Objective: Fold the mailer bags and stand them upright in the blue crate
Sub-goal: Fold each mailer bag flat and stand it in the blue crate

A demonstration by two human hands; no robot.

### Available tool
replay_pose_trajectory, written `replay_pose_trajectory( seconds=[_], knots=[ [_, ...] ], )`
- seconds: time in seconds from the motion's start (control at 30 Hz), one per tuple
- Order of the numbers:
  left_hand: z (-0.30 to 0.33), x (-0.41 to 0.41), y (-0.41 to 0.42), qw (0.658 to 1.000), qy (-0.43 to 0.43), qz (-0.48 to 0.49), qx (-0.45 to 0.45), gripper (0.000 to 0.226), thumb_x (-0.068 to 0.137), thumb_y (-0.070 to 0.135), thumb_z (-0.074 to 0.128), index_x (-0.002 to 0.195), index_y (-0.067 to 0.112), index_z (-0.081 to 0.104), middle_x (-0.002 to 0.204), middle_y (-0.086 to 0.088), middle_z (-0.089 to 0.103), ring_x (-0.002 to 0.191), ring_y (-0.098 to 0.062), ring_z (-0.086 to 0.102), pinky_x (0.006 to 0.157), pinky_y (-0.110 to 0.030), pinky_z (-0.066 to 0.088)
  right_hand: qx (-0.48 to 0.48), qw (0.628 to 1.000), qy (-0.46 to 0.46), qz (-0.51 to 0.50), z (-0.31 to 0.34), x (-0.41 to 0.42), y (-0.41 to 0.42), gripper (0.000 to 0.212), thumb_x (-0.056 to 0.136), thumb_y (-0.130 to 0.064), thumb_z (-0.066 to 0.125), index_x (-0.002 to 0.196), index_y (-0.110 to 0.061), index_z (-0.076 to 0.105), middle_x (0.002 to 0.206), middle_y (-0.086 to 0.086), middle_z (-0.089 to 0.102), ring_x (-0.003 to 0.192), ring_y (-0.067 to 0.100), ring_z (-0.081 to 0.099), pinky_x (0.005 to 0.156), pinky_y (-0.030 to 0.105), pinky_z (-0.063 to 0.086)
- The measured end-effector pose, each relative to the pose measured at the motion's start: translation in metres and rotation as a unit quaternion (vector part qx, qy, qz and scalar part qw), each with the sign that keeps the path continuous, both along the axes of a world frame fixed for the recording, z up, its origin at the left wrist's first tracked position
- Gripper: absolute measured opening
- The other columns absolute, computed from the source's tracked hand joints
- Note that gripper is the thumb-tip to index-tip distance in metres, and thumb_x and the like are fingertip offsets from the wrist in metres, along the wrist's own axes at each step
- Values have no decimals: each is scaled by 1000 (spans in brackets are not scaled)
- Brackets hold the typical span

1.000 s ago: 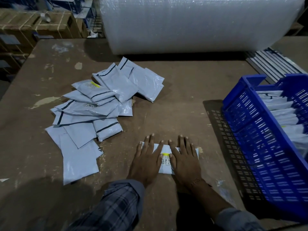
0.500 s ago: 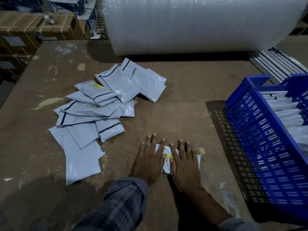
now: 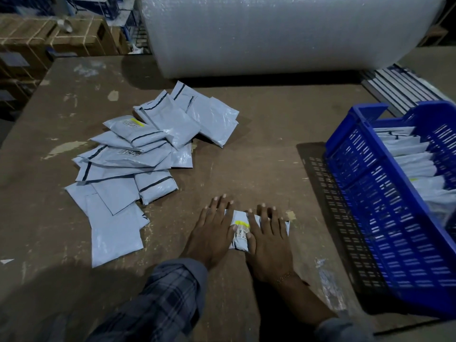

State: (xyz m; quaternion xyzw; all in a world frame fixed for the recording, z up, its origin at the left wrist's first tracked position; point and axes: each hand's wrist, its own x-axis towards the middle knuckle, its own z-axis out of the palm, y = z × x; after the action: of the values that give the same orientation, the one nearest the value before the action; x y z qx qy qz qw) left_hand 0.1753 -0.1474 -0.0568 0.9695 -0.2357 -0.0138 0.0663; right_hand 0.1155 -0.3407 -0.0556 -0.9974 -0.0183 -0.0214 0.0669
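The mailer bag [image 3: 241, 233] lies flat on the bench [image 3: 259, 154], near its front edge. Left hand [image 3: 212, 233] and right hand [image 3: 267, 239] press it with straight fingers. Step in hand: creasing the fold. Next: grip the bag and stand it upright in the blue crate [image 3: 385, 218]

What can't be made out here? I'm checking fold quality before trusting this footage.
- Mailer bag under both hands, head view: its folds, covered by the left hand and right hand.
- Blue crate: right part and bag count, cut off by the frame edge.
- Label print: too small, blurred.
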Motion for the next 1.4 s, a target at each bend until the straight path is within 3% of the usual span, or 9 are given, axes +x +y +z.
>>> replay_pose_trajectory(
  seconds=[0.13, 0.23, 0.5, 0.63, 0.8, 1.0, 1.1, 1.27, 1.4],
  knots=[
    [-4, -1, 3, 999, 4, -32, 19, 63, 111, 43, 25, 167, 13, 18, 175, -13, 14, 161, -34, 19, 124, -57, 29, 6, 1000, -4, 28, -4, 12, -15, 59, 107, -44, 30, 163, -25, 28, 172, 10, 17, 158, 35, 15, 124, 55, 22],
    [-4, -13, 1, 998, 11, -54, 35, 63, 112, 43, 25, 166, 11, 23, 175, -14, 15, 160, -37, 20, 120, -62, 32, 8, 999, 6, 30, 0, 27, -19, 59, 107, -45, 29, 163, -28, 27, 172, 10, 14, 159, 33, 11, 125, 54, 19],
    [7, -11, 10, 999, 38, -32, -13, 61, 110, 44, 19, 169, 28, 15, 177, -2, 6, 163, -27, 7, 130, -50, 18, 23, 999, -10, 38, -6, -8, -13, 60, 107, -44, 34, 164, -32, 20, 173, 6, 8, 160, 35, 4, 126, 59, 15],
    [-4, -23, 0, 999, 23, -39, 23, 64, 110, 41, 27, 169, 18, 16, 177, -8, 7, 162, -34, 12, 125, -60, 26, 22, 999, -3, 45, -3, 11, -19, 57, 106, -42, 36, 161, -30, 32, 172, 9, 16, 158, 37, 16, 121, 60, 27],
    [-3, -29, 9, 995, 22, -91, 40, 68, 111, 46, 23, 169, 13, 8, 177, -7, 6, 163, -30, 5, 130, -51, 19, 16, 999, -7, 43, -1, 13, -19, 58, 107, -42, 35, 162, -29, 29, 172, 10, 15, 158, 38, 13, 122, 60, 25],
    [-1, -2, 19, 998, 53, 37, 26, 65, 106, 40, 31, 162, 6, 34, 170, -16, 30, 155, -38, 32, 120, -56, 40, 10, 996, -1, 87, -3, 4, -28, 59, 105, -44, 35, 163, -30, 28, 172, 8, 14, 158, 37, 14, 122, 61, 24],
    [-1, -24, -6, 999, 33, 7, 30, 68, 102, 39, 35, 156, 0, 34, 164, -23, 38, 148, -42, 43, 117, -54, 44, 5, 994, -13, 112, 0, 25, -35, 57, 105, -42, 39, 161, -31, 33, 171, 10, 20, 156, 38, 21, 122, 57, 24],
    [-4, -33, -1, 999, 18, 4, 41, 69, 109, 43, 26, 166, 5, 19, 175, -15, 16, 161, -33, 17, 127, -51, 27, -8, 994, -9, 111, -3, 14, -32, 60, 106, -44, 38, 163, -30, 27, 172, 10, 14, 158, 38, 14, 124, 58, 20],
    [1, -12, 4, 999, 17, -7, 49, 67, 110, 43, 20, 167, 7, 19, 176, -12, 13, 162, -31, 15, 126, -53, 25, 2, 994, 2, 114, -3, -5, -36, 60, 108, -45, 33, 165, -35, 16, 174, 4, 8, 160, 33, 5, 127, 55, 11]
  ],
)
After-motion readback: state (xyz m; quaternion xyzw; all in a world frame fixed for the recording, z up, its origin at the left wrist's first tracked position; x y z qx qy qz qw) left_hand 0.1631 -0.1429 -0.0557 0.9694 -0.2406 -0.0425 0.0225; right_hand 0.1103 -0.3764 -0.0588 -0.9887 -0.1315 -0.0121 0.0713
